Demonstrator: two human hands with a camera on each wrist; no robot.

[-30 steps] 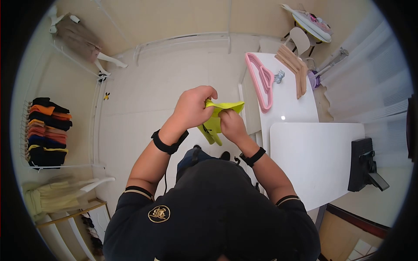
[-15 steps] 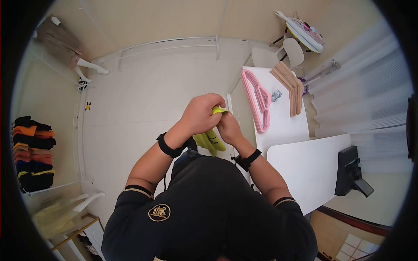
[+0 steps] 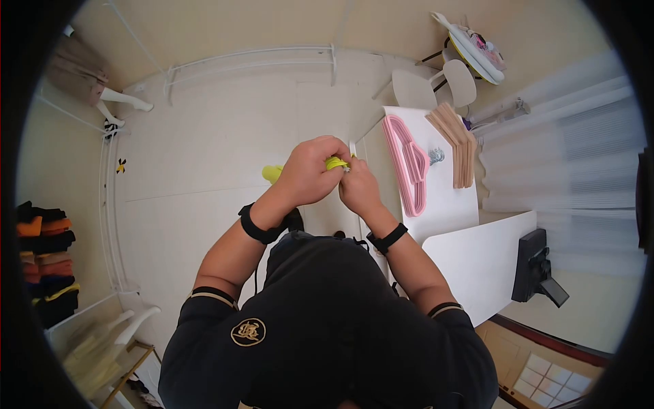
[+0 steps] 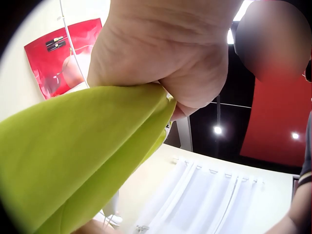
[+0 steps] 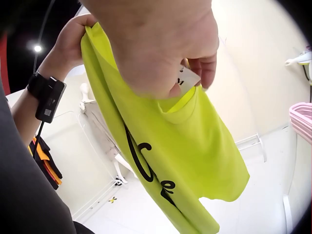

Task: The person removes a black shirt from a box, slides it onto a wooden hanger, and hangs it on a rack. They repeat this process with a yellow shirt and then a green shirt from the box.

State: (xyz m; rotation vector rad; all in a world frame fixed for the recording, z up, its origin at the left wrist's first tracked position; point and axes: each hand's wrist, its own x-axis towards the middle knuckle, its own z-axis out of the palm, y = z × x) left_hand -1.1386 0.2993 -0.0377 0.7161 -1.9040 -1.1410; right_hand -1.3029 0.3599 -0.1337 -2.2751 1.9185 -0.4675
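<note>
A yellow-green garment [image 5: 195,146] with black lettering hangs from both hands in the right wrist view, its neckline at the top. My left hand [image 3: 310,170] grips one part of its upper edge, fingers curled; in the left wrist view the cloth [image 4: 83,141] hangs from under that palm. My right hand [image 3: 359,187] is close beside it and pinches the neckline, where a small white label [image 5: 186,79] with dark print shows between the fingers. In the head view most of the garment [image 3: 271,173] is hidden behind my left hand.
Pink hangers [image 3: 403,163], metal clips [image 3: 436,156] and beige hangers [image 3: 460,150] lie on the white table [image 3: 436,208] at the right. A black monitor-like device [image 3: 530,264] stands nearer. Folded-looking dark and orange clothes [image 3: 51,252] hang at the left; a chair [image 3: 412,90] stands beyond the table.
The garment's neckline has been gathered between my hands, and its lower part has swung from below them to the left of my left hand. The head view has shifted.
</note>
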